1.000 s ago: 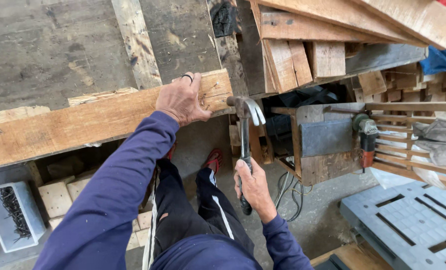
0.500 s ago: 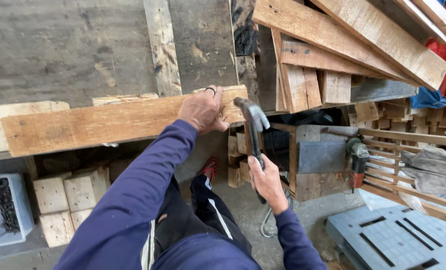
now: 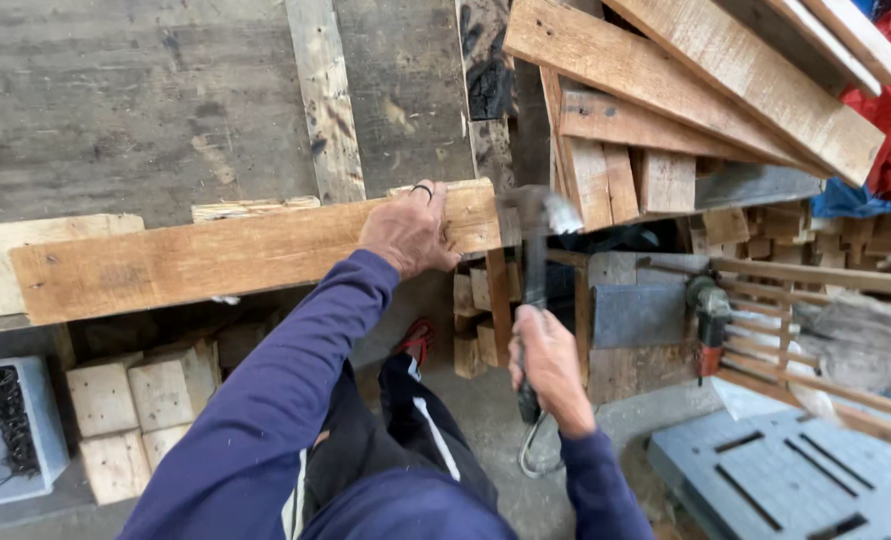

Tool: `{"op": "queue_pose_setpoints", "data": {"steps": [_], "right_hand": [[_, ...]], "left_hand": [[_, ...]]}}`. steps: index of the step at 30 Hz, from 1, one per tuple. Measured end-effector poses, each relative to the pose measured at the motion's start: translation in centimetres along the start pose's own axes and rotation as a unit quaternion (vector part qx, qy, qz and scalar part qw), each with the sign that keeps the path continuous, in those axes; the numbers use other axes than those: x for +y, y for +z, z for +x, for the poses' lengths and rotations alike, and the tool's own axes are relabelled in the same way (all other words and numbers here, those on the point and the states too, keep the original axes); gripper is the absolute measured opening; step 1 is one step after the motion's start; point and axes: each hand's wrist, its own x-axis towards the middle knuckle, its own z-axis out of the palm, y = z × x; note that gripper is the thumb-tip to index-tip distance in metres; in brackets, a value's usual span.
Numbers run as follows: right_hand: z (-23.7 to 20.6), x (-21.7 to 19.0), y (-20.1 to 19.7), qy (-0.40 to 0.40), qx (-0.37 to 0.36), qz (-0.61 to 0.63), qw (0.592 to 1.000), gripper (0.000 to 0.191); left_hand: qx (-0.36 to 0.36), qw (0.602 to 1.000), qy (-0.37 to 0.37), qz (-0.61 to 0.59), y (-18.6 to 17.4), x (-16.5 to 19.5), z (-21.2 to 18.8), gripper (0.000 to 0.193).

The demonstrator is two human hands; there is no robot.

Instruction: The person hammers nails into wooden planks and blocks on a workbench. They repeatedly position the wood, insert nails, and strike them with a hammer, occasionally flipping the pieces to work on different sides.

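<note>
Fingers (image 3: 417, 200) of the left hand (image 3: 405, 232) press flat on the right end of the long pale plank (image 3: 215, 262), spread open and holding it down on the dark, weathered desk (image 3: 145, 110), one finger wearing a dark ring. The right hand (image 3: 548, 362) is closed around the handle of the claw hammer (image 3: 535, 262). Over the last second the hammer has swung up from beside the plank's end to a steeper angle, and its head is now a blur just right of the plank's end, close to the left hand (so the tool looks to be mid-swing). The plank itself has stayed where it was, lying lengthwise along the desk's front edge.

Stacked boards (image 3: 685, 90) lean in from the upper right, crowding the space just beyond the hammer head. Below the desk sit pale wood blocks (image 3: 130, 400), and a grey tray of dark nails (image 3: 10, 425) lies at the lower left. A power tool with a red body (image 3: 707, 320) rests on slats to the right, above a grey plastic pallet (image 3: 795, 480). A metal hook (image 3: 537, 450) hangs below the right hand.
</note>
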Motion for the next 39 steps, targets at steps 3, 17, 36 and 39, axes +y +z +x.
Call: {"op": "queue_pose_setpoints", "data": {"steps": [3,17,36,39], "right_hand": [[-2.0,-2.1,-3.2,-0.282,0.041,0.093,0.954,0.045],[1.8,6.1,1.0,-0.121,-0.046,0.003,0.992,0.027],[-2.0,5.6,3.1,-0.094,-0.041,-0.035,0.994,0.043],[-3.5,7.3,3.0,-0.118,-0.045,0.109,0.986,0.039]], "left_hand": [[-0.027,0.999,0.012,0.042,0.1,-0.4,0.1,0.105],[0.271,0.899,-0.066,-0.337,1.6,-2.9,-0.9,0.018],[0.347,0.844,-0.087,-0.400,1.3,-2.4,-1.1,0.025],[0.373,0.874,-0.016,-0.313,0.9,-2.4,-1.4,0.018]]}}
